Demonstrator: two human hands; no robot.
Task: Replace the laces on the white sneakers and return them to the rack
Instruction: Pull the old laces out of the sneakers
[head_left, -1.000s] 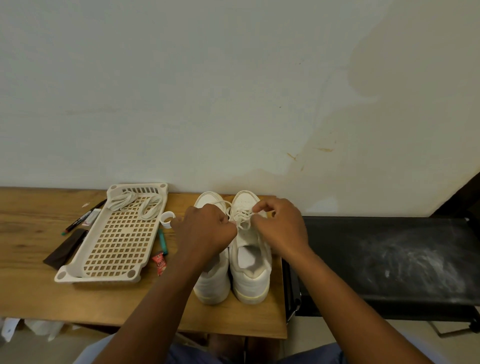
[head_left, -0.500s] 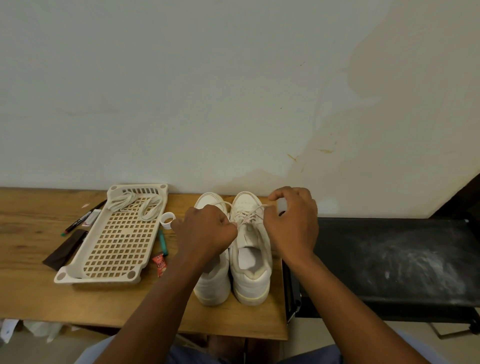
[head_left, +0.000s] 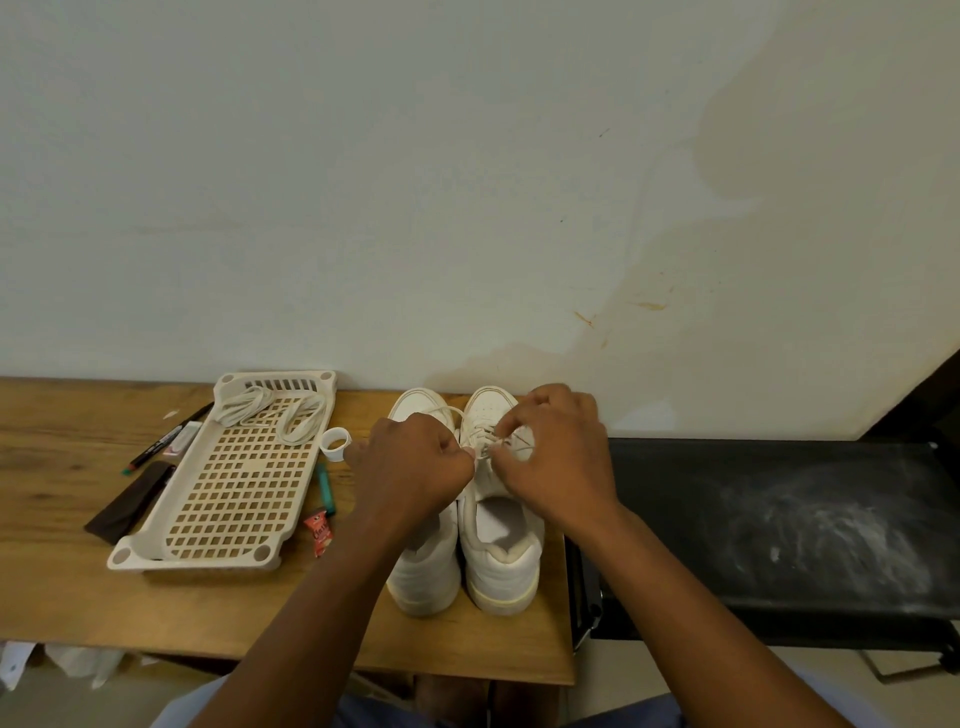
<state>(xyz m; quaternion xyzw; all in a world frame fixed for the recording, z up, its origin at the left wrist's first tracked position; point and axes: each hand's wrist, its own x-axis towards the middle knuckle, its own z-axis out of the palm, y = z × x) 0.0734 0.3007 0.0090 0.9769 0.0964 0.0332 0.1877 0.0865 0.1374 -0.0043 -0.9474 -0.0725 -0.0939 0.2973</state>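
White sneakers (head_left: 470, 525) sit side by side on the wooden table (head_left: 78, 597), toes to the wall. Left hand (head_left: 415, 467) and right hand (head_left: 558, 457) each pinch the lace (head_left: 491, 441) over the right shoe's eyelets — keep both ends evenly taut, flat, untwisted. Spare laces (head_left: 275, 415) lie in the rack (head_left: 228, 478).

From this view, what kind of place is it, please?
Probably a plain room at home or a small workroom, not a shop: a wooden table against a stained wall, with a plastic rack, markers and a black bench beside it.
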